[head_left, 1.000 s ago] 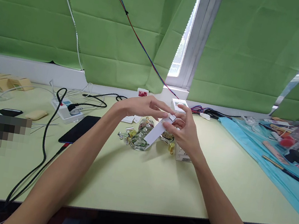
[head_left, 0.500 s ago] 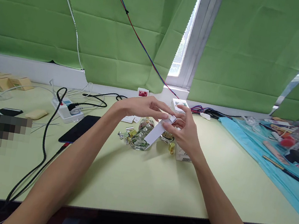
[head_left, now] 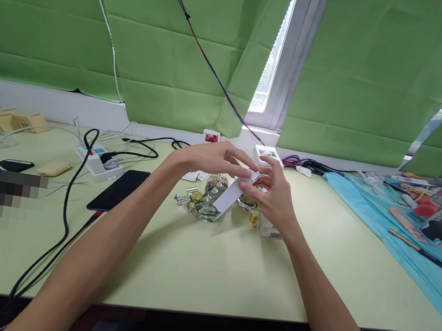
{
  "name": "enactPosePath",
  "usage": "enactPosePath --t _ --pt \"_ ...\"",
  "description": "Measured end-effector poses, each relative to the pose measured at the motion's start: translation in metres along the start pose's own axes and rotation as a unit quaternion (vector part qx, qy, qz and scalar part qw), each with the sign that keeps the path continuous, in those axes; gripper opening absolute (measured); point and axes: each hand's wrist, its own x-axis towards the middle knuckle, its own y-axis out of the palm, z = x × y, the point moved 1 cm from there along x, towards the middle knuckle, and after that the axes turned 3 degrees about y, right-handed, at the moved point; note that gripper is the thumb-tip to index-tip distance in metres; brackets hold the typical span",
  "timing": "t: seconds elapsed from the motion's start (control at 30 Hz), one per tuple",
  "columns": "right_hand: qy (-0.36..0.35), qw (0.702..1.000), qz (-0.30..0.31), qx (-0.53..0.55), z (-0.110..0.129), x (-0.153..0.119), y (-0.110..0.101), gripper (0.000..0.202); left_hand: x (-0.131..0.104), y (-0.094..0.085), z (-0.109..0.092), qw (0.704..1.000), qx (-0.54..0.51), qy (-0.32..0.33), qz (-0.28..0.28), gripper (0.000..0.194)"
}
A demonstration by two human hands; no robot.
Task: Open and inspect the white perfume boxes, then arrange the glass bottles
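Observation:
A slim white carton [head_left: 228, 198] is held tilted above the table, its upper end between my two hands. My left hand [head_left: 216, 157] reaches over from the left, its fingers closed on the carton's top end. From the other side my right hand [head_left: 278, 196] pinches the same end with thumb and fingers. Just behind the carton's lower end stands a clear glass perfume bottle [head_left: 205, 209], with a round glass bottle [head_left: 217, 183] farther back. A dark patterned bottle [head_left: 247, 202] is partly hidden by the carton and my right hand. Near it is a small gold bottle cap [head_left: 253, 219].
A white box [head_left: 271, 230] stands partly behind my right wrist; another white box [head_left: 268, 152] is at the back. On the left lie a black tablet [head_left: 118, 190], a power strip [head_left: 99, 164] and black cables. Blue sheeting [head_left: 398, 238] with bottles and a pen [head_left: 417, 248] covers the right side.
Hardly anything differs. My left hand has shifted very slightly on the carton's top end; the carton and my right hand stay in place.

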Motion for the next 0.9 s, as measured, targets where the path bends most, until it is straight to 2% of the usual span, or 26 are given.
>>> enactPosePath --t 0.17,0.43,0.9 --pt "-0.007 1.000 0.002 0.004 -0.002 0.000 0.000 0.072 0.001 0.002 -0.003 1.000 0.003 -0.010 -0.003 0.045" --pt "-0.010 1.000 0.012 0.012 -0.003 0.001 0.001 0.062 0.001 0.006 -0.009 0.999 -0.028 0.011 -0.037 0.041" --pt "0.012 1.000 0.021 0.011 -0.001 0.001 0.001 0.064 0.001 0.008 -0.010 0.999 -0.028 -0.006 -0.023 0.040"
